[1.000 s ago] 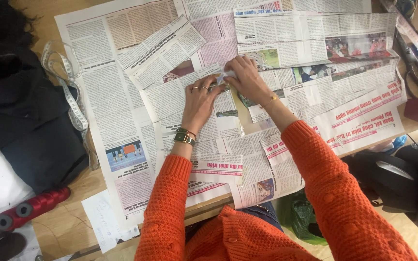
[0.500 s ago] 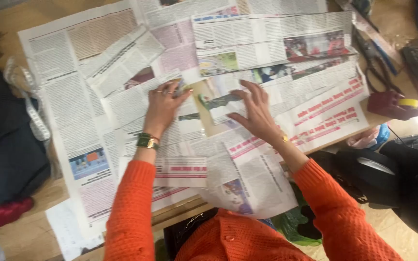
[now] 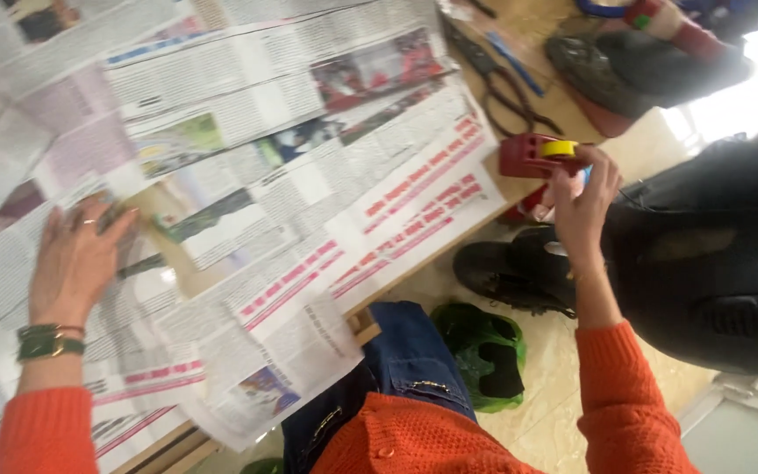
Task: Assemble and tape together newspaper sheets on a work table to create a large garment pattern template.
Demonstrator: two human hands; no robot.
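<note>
The right hand [image 3: 585, 197] grips a red tape dispenser [image 3: 537, 155] at the table edge. Black pliers [image 3: 497, 79] lie just beyond the grip. Below it, shoes [image 3: 519, 272] crowd the floor.

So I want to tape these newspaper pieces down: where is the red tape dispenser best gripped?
Judging by its pose, grip the red tape dispenser around its blocky body, coming from the table-edge side, where the right hand already touches it. The yellow roll sits on top, so side holds look best. The left hand lies flat on the newspaper.
</note>
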